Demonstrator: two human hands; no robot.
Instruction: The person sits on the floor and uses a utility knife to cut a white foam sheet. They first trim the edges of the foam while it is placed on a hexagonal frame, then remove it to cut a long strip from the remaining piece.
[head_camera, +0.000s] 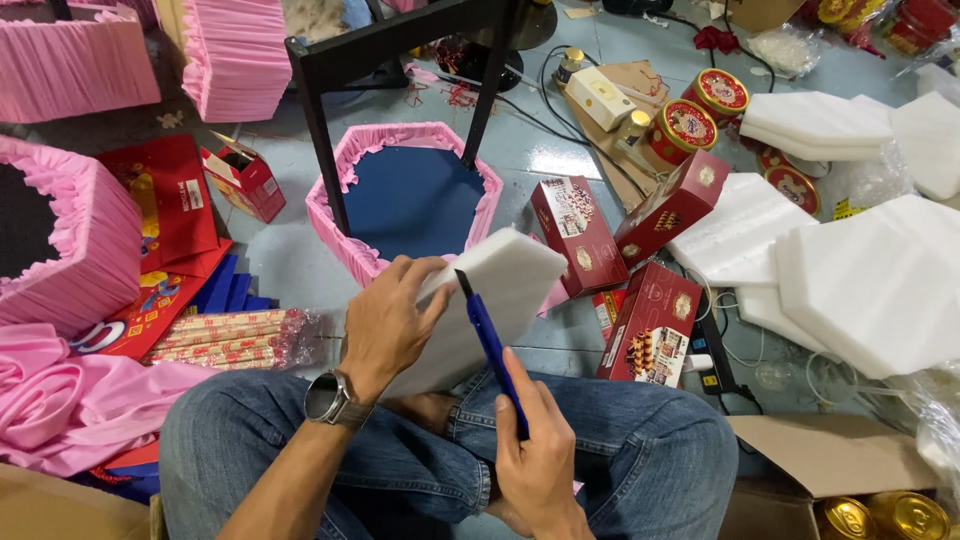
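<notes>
White foam slab (490, 300) held over lap, tilted up, middle of frame, above crossed legs in jeans (620, 440). Far left: pink pleated hexagonal box (70, 250), pink fabric (70, 390) bunched below it, red paper bags (165, 200), packet of sticks (225, 335) on floor. Then left hand (390, 325), watch (328, 398) on wrist, thumb and fingers wrapped over slab's left edge, clamped on foam, wrist cocked back; likely bracing slab so edge faced blade. Behind, open pink-lined box with blue base (410, 200) straddled by black table legs (320, 130). Right hand (540, 465) closed round blue utility knife (490, 345), handle in fist, thumb along spine, blade tip up against slab's upper edge; grip looked set for controlled trimming stroke. Right of that: red cartons (640, 240) scattered within reach, round tins (690, 125), stack of white hexagonal foam pieces (870, 280), cardboard box (830, 460) with gold cans (880, 515) at bottom right.
</notes>
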